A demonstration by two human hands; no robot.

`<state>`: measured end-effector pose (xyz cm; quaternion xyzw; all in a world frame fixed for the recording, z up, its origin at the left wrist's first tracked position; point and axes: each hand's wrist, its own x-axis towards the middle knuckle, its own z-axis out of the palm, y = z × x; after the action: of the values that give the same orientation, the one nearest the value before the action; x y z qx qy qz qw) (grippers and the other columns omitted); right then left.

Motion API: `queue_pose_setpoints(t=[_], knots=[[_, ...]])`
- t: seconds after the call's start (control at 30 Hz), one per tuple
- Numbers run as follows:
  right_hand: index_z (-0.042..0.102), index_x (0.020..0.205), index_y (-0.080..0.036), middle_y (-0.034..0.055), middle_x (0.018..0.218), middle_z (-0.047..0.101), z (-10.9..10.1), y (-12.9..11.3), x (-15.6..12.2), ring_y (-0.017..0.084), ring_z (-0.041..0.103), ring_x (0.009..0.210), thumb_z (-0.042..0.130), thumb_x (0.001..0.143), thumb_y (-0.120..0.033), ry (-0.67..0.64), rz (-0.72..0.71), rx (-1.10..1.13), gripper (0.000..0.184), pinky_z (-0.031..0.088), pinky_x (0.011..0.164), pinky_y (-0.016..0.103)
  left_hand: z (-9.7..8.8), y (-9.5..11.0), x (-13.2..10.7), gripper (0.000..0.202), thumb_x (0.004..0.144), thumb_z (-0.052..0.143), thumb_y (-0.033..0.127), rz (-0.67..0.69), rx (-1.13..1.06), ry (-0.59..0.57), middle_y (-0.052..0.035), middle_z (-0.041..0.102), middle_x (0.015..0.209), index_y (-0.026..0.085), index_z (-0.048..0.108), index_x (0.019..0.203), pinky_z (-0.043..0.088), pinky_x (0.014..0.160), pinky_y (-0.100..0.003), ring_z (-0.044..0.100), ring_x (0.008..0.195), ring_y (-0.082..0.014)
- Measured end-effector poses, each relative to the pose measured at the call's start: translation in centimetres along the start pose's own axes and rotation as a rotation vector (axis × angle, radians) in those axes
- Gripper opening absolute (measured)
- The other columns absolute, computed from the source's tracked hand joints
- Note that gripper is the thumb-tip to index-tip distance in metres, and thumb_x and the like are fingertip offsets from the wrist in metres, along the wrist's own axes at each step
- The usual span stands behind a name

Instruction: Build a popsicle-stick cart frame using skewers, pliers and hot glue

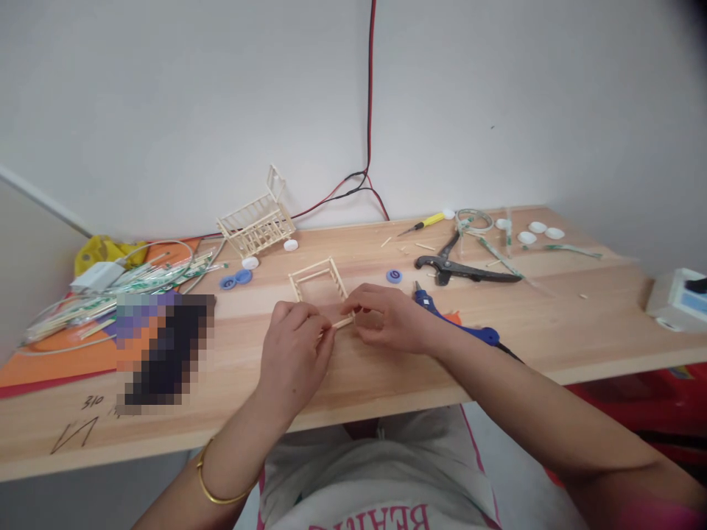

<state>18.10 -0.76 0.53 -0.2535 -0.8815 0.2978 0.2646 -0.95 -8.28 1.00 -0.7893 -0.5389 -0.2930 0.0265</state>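
A small open frame of thin wooden sticks (pixel 311 274) stands on the table in front of me. My left hand (pixel 292 353) is closed around its near left corner, thumb and fingers pinching the near bar. At the near right corner, the curled fingers of my right hand (pixel 387 316) grip the frame too. Part of the near side is hidden behind my fingers. Just right of my right hand lies a blue glue gun (pixel 464 327), its nozzle pointing away from me. Farther back stands a finished-looking stick cart (pixel 259 224) with white bottle-cap wheels (pixel 250 263).
Blue caps (pixel 236 279) lie left of the frame, another blue cap (pixel 394 276) right. Dark cutting pliers (pixel 469 271), a yellow-handled screwdriver (pixel 431 222) and white caps (pixel 537 227) lie back right. Wrapped sticks (pixel 138 283) pile at left. A white box (pixel 682 298) sits at the right edge.
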Motion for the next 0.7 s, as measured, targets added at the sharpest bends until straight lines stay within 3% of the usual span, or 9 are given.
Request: queue_pose_setpoints(t=[0.27,0.43,0.5,0.7], knots=[[0.066,0.092,-0.017,0.0066,0.090,0.059,0.4,-0.3,0.1,0.015,0.058,0.084,0.057,0.084,-0.019,0.010,-0.018,-0.021,0.012,0.047,0.076,0.027,-0.2,-0.2,-0.2,0.008,0.082,0.060,0.022,-0.019,-0.007,-0.032,-0.0070,0.060,0.084,0.016,0.065,0.082,0.043,0.077,-0.037,0.050,0.083,-0.0210],[0.066,0.094,-0.017,0.0066,0.091,0.060,0.6,0.2,0.2,0.015,0.058,0.086,0.054,0.087,-0.020,0.033,-0.033,-0.018,0.014,0.047,0.077,0.026,-0.5,-1.1,-1.4,0.036,0.076,0.065,0.017,-0.046,-0.102,-0.072,-0.0084,0.054,0.108,0.018,0.058,0.112,0.046,0.087,-0.038,0.050,0.100,-0.0224],[0.066,0.094,-0.018,0.0063,0.090,0.060,0.6,0.3,0.2,0.014,0.058,0.084,0.054,0.087,-0.020,0.034,-0.043,-0.024,0.014,0.047,0.076,0.026,-0.6,-1.4,-1.9,0.038,0.079,0.061,0.015,-0.039,-0.151,-0.070,-0.0092,0.053,0.116,0.019,0.055,0.116,0.045,0.092,-0.039,0.050,0.107,-0.0221],[0.066,0.093,-0.018,0.0066,0.090,0.060,0.5,0.4,0.3,0.014,0.058,0.084,0.054,0.087,-0.020,0.034,-0.053,-0.007,0.013,0.046,0.076,0.026,-1.0,-1.8,-2.1,0.050,0.085,0.053,0.017,-0.070,-0.220,-0.047,-0.0076,0.061,0.114,0.023,0.039,0.132,0.050,0.087,-0.036,0.058,0.103,-0.0193]])
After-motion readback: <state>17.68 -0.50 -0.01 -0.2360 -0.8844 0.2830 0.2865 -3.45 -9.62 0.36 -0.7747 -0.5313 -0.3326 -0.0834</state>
